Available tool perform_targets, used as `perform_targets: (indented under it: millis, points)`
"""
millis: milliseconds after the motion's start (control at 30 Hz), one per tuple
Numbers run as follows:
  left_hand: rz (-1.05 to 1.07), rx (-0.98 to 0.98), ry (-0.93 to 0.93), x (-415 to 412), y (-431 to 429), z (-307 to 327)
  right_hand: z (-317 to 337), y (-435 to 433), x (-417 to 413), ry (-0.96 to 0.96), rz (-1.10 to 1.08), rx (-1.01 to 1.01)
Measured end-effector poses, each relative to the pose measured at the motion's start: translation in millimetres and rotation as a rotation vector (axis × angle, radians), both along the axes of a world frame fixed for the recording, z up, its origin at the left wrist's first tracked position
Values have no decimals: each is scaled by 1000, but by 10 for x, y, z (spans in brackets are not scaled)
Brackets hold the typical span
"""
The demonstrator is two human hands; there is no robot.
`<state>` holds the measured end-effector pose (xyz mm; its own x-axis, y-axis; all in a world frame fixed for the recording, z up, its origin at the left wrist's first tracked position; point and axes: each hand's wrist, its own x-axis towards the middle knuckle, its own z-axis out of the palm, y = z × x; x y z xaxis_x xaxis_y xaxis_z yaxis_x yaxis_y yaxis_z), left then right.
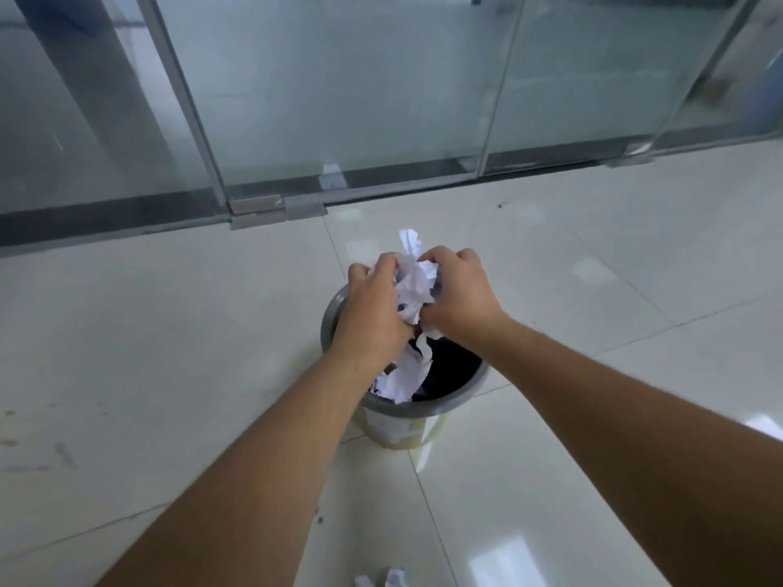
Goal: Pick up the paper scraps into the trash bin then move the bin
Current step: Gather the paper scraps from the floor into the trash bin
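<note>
Our left hand (373,309) and right hand (459,290) are curled together around a bundle of crumpled paper scraps (413,283), fingers closed on it from both sides, the two hands nearly touching at the wrists' inner edge. One white strip pokes up above our knuckles and other torn ends hang down below our palms. We hold the bundle directly above the open mouth of the trash bin (423,410), a round bin with a grey rim and a pale lower wall, standing upright on the tiled floor (169,332). Inside the bin, against its dark interior, more white paper (402,381) lies piled toward the left side. Near the bottom edge of the view, close to us, a few loose scraps (392,579) lie on the tiles. Beyond the bin runs a frosted glass partition (339,78) with metal frames
</note>
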<state>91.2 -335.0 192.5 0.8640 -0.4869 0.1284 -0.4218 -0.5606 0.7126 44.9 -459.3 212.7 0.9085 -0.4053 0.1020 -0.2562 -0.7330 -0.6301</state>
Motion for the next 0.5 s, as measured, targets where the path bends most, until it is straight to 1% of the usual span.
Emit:
perform_targets:
  millis: [67, 133, 200, 267, 333, 433, 467, 500]
  points:
    - [-69, 107, 103, 13, 44, -42, -88, -67, -42, 99, 12, -5]
    - [-137, 168, 177, 45, 169, -99, -172, -109, -73, 213, 24, -21]
    - [-165, 174, 224, 69, 350, -122, -252, -104, -65, 276, 41, -60]
    - [-148, 133, 282, 93, 544, -121, -326, -37, -23, 306, 56, -76]
    - [-93, 57, 282, 142, 747, -93, -369, 87, 65, 287, 59, -83]
    - [48, -102, 350, 314, 1075, -145, -294, 400, 206, 134, -1, -39]
    - [90, -113, 365, 394, 1208, -218, -263, 554, 229, 66, -9, -27]
    - [119, -83, 366, 459, 1346, -313, -246, 740, 226, -1, 7, -17]
